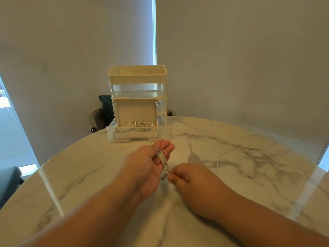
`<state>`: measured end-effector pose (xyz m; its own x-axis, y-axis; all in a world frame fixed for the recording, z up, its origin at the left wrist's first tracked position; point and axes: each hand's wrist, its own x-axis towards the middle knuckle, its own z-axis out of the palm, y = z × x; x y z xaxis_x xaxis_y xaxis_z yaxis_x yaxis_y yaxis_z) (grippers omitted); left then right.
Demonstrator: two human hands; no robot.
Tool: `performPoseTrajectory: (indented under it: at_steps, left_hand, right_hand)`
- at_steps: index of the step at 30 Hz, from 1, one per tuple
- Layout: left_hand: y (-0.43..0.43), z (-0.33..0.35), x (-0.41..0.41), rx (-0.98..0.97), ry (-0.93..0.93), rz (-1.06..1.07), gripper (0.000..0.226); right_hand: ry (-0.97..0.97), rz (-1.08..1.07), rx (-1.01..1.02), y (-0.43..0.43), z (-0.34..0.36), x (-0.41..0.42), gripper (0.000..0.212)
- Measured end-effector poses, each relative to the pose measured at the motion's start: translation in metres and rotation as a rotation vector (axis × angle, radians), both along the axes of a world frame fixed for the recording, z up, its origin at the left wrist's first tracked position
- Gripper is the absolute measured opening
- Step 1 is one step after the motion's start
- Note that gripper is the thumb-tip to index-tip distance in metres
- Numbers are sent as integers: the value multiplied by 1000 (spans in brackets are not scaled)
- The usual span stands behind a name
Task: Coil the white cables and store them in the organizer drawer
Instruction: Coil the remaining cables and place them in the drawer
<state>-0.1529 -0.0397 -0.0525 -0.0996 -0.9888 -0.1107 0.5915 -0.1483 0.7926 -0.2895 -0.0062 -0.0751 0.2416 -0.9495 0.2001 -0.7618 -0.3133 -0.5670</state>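
Cable (pixel 162 158) wraps the flat-open left hand (pixel 151 161); right hand (pixel 188 177) pinches its plug end.

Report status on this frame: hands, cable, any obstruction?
Left hand flat, thin white cable looped round its fingers. Right hand pinches the cable's plug end. Clear plastic organizer drawer pulled open, white cardboard box inside. Nothing between hands and drawer.

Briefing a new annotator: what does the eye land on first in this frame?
Over the marble table, a white cable is wound in loops round the straight fingers of the left hand, and the right hand pinches its plug end just below. Behind them, at the far edge, the organizer stands with its bottom drawer pulled out, an open box of coiled cables sitting in it.
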Motion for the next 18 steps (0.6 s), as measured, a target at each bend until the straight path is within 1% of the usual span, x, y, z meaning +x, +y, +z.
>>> performPoseTrajectory:
  at_steps: [2,5,6,8,12,16,18]
  left_hand:
    - [-1,-1,0,34,13,-3,26]
    - [-1,3,2,40,53,1,27]
    - [-1,4,3,28,49,6,27]
    - [-4,3,4,11,26,26,25]
    - [-7,-2,2,30,-18,50,22]
    - [-15,-6,8,34,-37,159,16]
    - [-16,-8,9,19,-104,138,15]
  right_hand:
    - [78,57,10,4,-1,4,28]
    - [173,80,24,5,2,5,39]
    - [173,80,15,5,3,4,39]
    - [156,85,-21,5,3,4,32]
    - [197,96,-66,8,3,7,26]
    - [243,21,-131,10,10,3,24]
    - [259,-13,-187,12,15,1,25]
